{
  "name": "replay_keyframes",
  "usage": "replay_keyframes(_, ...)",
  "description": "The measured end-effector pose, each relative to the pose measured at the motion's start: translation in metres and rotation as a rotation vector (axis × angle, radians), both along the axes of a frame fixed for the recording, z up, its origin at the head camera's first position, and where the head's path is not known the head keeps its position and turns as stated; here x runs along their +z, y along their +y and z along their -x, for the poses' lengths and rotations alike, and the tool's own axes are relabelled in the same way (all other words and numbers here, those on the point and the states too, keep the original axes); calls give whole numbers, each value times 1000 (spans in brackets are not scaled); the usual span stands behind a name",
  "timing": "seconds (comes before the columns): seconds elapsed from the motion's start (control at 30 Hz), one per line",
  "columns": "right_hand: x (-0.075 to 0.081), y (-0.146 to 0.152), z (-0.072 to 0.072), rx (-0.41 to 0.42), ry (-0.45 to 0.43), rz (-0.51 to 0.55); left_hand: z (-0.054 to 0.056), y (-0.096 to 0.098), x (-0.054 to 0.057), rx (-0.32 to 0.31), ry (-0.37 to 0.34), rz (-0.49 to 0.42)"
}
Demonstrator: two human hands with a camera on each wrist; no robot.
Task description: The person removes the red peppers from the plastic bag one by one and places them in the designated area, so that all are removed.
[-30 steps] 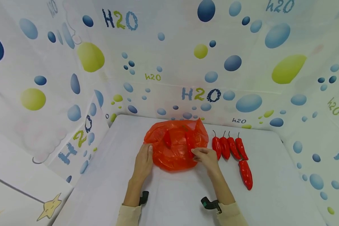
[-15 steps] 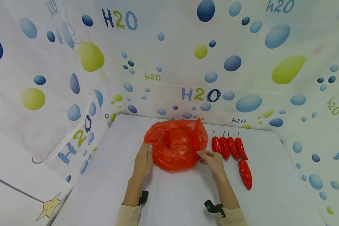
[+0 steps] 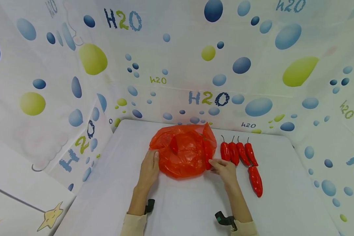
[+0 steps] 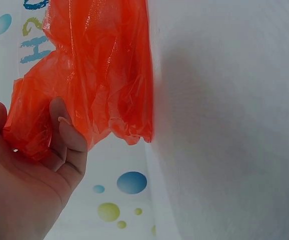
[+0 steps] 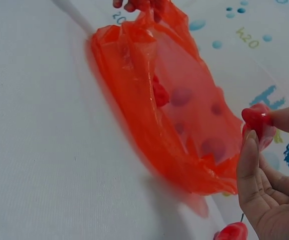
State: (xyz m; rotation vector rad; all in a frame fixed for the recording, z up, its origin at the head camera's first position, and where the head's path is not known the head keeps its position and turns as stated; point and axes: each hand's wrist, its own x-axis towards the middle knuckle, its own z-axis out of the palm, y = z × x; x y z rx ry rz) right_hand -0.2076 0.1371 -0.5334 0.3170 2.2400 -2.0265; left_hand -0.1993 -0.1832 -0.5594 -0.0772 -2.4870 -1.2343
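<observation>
A thin, see-through red plastic bag (image 3: pixel 181 164) stands with its mouth open on the white table. My left hand (image 3: pixel 149 165) grips the left edge of its rim; in the left wrist view the fingers curl round the bunched plastic. Between thumb and fingertips, my right hand (image 3: pixel 225 170) pinches a glossy red chili pepper (image 3: pixel 208 154) by its lower end, at the right side of the bag's mouth. That pepper's tip (image 5: pixel 257 120) faces the right wrist camera. Another red pepper (image 3: pixel 174 145) shows inside the bag at the left.
Right of the bag, several red peppers (image 3: pixel 233 153) lie in a row, stems pointing away. One more pepper (image 3: pixel 255 181) lies nearer the front, touching the row's right end. Behind the white table (image 3: pixel 289 183) hangs a patterned H2O curtain (image 3: pixel 177 65).
My right hand has moved right with the pepper, from above the bag's middle to the right side of its mouth. The left hand keeps its grip on the rim.
</observation>
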Motion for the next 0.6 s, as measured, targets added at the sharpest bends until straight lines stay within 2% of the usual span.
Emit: replay_keyframes(0.6, -7, 14, -10, -49, 9, -57, 1, 0, -2, 0, 3, 4)
